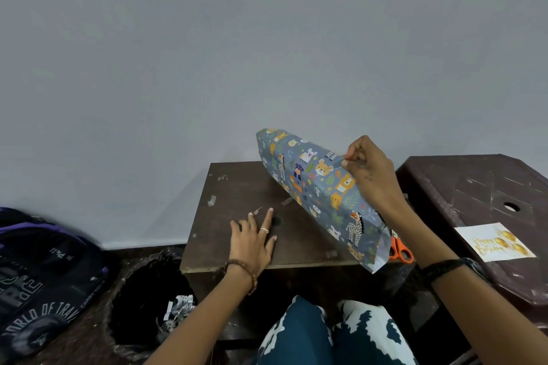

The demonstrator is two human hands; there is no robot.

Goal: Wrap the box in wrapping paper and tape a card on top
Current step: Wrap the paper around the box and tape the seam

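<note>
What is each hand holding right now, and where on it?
The right hand pinches the wrapped box at its upper edge, near the paper seam. The left hand holds nothing; it rests flat on the small table.

The box (pixel 318 190) stood tilted on the tabletop (pixel 237 187), running from the far middle down to the near right corner. The right hand (pixel 370 172) sat on its upper edge, to the right. The left hand (pixel 253 238) lay flat on the tabletop, left of the box. Scissors (pixel 400 249) lay just behind the box's near end, at the right edge. Further right stood a stool (pixel 474 187), with the card (pixel 495 241) on its near side. Left of the tabletop, on the floor, sat a bin (pixel 142 296), and left of that a bag (pixel 44 275).
</note>
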